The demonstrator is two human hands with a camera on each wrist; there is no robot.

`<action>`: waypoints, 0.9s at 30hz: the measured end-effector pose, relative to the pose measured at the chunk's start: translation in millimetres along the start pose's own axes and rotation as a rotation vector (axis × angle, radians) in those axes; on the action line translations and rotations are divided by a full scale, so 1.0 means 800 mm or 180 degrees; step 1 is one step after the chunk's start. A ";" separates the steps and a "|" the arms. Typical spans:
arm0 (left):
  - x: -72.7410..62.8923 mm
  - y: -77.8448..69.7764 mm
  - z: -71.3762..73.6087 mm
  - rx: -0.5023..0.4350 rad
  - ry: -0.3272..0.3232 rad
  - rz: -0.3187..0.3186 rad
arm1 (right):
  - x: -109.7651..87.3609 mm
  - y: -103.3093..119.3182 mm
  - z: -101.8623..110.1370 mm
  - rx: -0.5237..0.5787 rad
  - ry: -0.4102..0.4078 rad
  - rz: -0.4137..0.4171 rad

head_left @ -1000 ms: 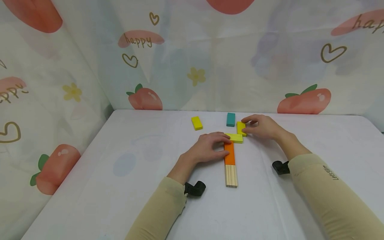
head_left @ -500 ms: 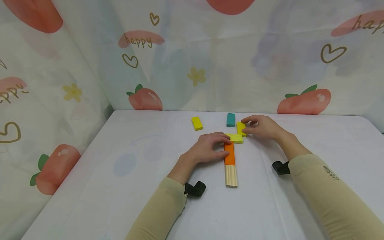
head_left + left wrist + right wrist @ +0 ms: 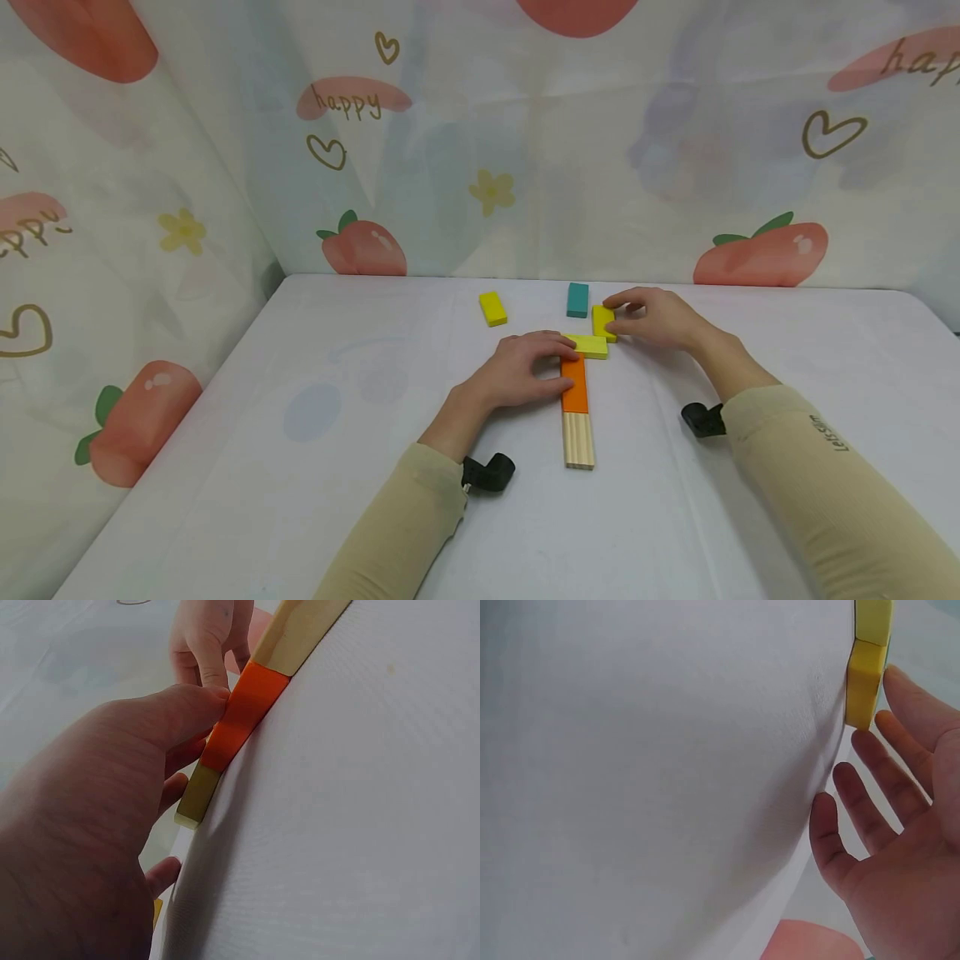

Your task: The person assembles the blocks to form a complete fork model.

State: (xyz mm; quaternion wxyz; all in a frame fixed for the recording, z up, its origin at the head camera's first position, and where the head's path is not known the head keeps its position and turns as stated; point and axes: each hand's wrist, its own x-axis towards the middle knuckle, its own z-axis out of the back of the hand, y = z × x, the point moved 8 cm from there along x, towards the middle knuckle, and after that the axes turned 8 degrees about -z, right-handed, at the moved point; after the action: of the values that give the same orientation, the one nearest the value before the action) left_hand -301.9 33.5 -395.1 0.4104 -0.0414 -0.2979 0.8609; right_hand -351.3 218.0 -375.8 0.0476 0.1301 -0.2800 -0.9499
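Note:
My left hand (image 3: 517, 367) touches a short row of wooden blocks from the left. Its thumb is against the orange block (image 3: 574, 396), and its forefinger lies at the crosswise pale yellow block (image 3: 591, 347) beyond. A plain wood block (image 3: 578, 442) continues the row on the near side. On the right, my right hand (image 3: 656, 317) has its thumb and forefinger at a yellow block (image 3: 602, 323), which butts against the pale yellow one. In the right wrist view, the fingers (image 3: 892, 772) are spread loosely beside that yellow block (image 3: 864, 682).
A teal block (image 3: 577, 300) lies just behind the yellow one, near the back of the white-covered table (image 3: 300, 500). Another yellow block (image 3: 492, 308) lies apart to the left. A printed curtain (image 3: 480, 125) rises along the table's back edge.

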 end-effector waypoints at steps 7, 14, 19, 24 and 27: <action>-0.001 -0.001 0.000 0.0020 -0.0013 -0.0040 | 0.000 0.001 0.003 0.0005 -0.0025 -0.0030; -0.001 -0.001 0.001 0.0000 -0.0027 -0.0086 | 0.002 0.004 0.008 0.0034 -0.0067 -0.0037; -0.003 -0.004 0.002 0.0011 0.0009 -0.0086 | 0.003 0.008 0.013 0.0014 -0.0092 -0.0024; -0.008 -0.005 0.003 0.0071 0.0036 -0.0064 | 0.005 0.013 0.017 0.0023 -0.0133 0.0017; -0.011 -0.004 0.003 0.0094 0.0043 -0.0056 | 0.009 0.018 0.018 0.0059 -0.0165 0.0042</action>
State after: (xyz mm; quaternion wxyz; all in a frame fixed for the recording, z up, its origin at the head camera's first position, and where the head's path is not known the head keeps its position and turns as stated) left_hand -294.5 27.3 -392.7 0.4204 -0.0386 -0.2827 0.8613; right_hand -361.7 211.9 -357.7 0.0455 0.1040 -0.2907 -0.9500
